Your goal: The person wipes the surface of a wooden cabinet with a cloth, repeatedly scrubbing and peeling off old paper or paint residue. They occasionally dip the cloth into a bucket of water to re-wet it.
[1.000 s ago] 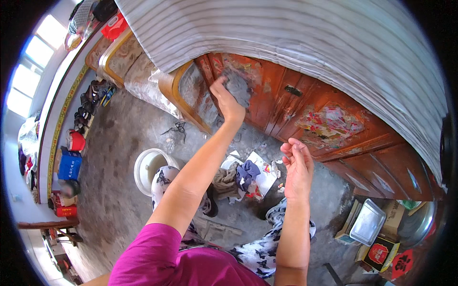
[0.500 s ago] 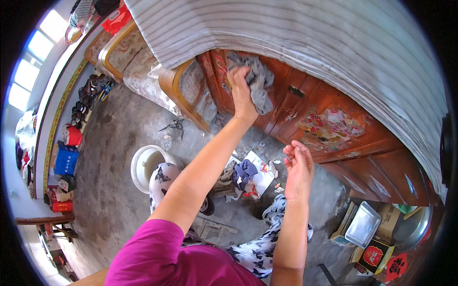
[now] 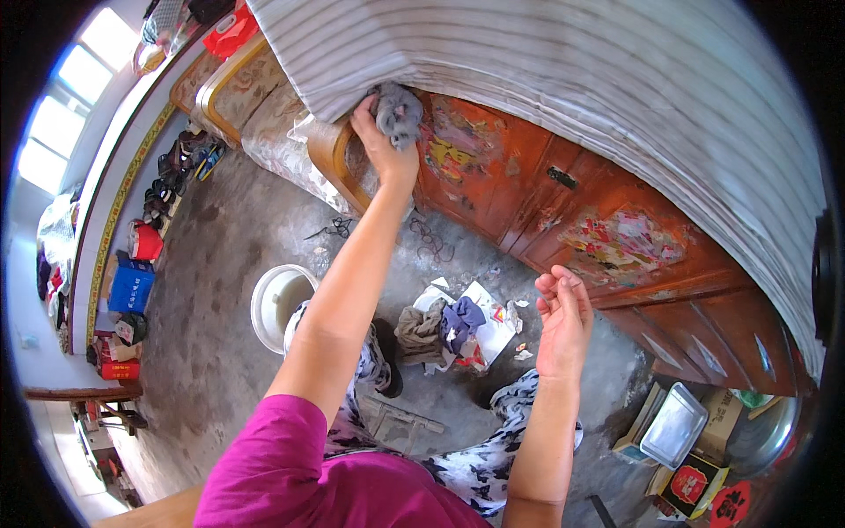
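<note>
My left hand (image 3: 385,157) is closed on a crumpled grey cloth (image 3: 398,116), pressed against the far left end of a reddish-brown wooden cabinet (image 3: 493,189). Torn, colourful paper remnants (image 3: 462,145) cling to the cabinet door just right of the cloth. A striped whitish sheet (image 3: 563,62) hangs over the cabinet's top and hides its upper edge. In front of the cabinet's right part, my right hand (image 3: 563,321) is raised with nothing in it, its fingers loosely bent and a little apart. A second patch of torn paper (image 3: 625,238) lies beyond it on the door.
A white bucket (image 3: 280,304) stands by my left leg. Rags (image 3: 440,327) and paper scraps lie on the concrete floor between my feet. A patterned sofa (image 3: 282,150) borders the cabinet's left end. Boxes and a metal tray (image 3: 673,425) are at right; shoes (image 3: 172,172) line the left wall.
My left hand has moved left along the cabinet with the cloth, uncovering the torn paper on the left door. My right hand has barely moved. The view has shifted slightly.
</note>
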Available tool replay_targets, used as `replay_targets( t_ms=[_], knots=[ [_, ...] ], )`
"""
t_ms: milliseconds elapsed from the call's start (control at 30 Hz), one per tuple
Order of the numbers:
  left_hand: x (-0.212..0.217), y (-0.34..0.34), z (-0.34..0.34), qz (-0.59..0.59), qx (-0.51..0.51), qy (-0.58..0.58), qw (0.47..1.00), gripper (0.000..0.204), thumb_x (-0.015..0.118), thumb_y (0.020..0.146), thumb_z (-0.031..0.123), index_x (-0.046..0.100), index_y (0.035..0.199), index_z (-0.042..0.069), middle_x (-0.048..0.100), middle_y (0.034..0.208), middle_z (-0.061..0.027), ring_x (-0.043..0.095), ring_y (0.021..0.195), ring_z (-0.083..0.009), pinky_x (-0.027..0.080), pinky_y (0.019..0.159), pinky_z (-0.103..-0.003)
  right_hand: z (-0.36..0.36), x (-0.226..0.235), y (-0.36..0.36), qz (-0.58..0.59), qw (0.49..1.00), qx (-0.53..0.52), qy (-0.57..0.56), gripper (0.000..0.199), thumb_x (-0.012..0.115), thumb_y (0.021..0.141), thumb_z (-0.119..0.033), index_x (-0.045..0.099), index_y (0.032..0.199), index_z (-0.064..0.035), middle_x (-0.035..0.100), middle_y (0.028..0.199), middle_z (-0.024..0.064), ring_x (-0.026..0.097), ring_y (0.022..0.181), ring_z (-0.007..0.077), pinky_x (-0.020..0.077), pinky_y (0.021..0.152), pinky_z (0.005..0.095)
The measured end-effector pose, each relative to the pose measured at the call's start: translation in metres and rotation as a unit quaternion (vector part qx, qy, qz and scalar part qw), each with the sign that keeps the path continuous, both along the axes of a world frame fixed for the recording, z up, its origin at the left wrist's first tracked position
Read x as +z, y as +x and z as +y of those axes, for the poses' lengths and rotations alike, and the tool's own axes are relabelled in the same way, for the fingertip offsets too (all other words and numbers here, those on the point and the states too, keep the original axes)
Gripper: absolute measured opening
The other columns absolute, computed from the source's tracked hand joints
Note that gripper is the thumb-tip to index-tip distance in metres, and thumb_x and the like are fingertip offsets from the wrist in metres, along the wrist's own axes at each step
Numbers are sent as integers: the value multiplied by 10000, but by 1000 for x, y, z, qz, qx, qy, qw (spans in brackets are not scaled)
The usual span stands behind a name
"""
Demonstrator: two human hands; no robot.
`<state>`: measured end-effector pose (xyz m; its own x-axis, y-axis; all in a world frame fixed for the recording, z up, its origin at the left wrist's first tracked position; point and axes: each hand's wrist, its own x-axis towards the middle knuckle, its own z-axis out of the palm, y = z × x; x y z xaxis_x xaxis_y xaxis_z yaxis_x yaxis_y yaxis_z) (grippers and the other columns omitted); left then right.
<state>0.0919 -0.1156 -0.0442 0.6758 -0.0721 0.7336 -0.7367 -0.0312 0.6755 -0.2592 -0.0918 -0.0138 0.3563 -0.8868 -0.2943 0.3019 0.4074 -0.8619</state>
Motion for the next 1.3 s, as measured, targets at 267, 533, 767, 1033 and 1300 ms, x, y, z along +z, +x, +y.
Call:
replay_targets(
  t_ms=[267, 533, 767, 1033, 1300],
  knots=[
    [-139, -14, 39, 301, -34, 302, 904, 595, 646, 753, 7, 499, 1327, 60, 517, 1353, -235, 484, 1304, -424, 401, 1090, -463, 3, -4, 2, 10, 1000, 2, 4, 224, 630, 1012, -240, 672, 1171, -88, 707, 1027, 20, 636, 981, 107, 442, 825, 265],
    [18, -59, -11, 148, -152, -151, 965, 458, 632, 869, -19, 478, 1300, -2, 558, 1176, -100, 532, 1089, -201, 423, 1007, -314, -2, -4, -7, 2, 1000, -14, 8, 233, 640, 1003, -239, 671, 1177, -86, 704, 1021, 16, 636, 980, 116, 443, 835, 273],
    [-57, -99, -14, 74, -102, 67, 990, 558, 666, 758, -23, 457, 1273, 27, 474, 1246, -200, 494, 1175, -384, 404, 1022, -429, 1, -4, -5, -4, 1000, -9, 16, 249, 657, 1003, -277, 676, 1161, -86, 698, 1052, 19, 622, 992, 102, 426, 843, 267],
    [-50, -117, 11, 34, -121, 90, 988, 520, 728, 806, 123, 495, 1255, 0, 522, 1187, -217, 504, 1166, -413, 402, 1037, -440, 2, -6, -9, -11, 1000, -7, 8, 230, 627, 1014, -236, 666, 1183, -86, 706, 1031, 20, 640, 978, 111, 454, 833, 263],
    [-45, -119, 0, -76, -150, 166, 972, 573, 694, 688, -55, 589, 1213, 151, 516, 1223, -192, 495, 1201, -446, 472, 958, -470, 0, -3, -4, -19, 1000, -7, 23, 234, 650, 1003, -250, 677, 1171, -89, 706, 1037, 22, 627, 983, 102, 441, 834, 264]
  ],
)
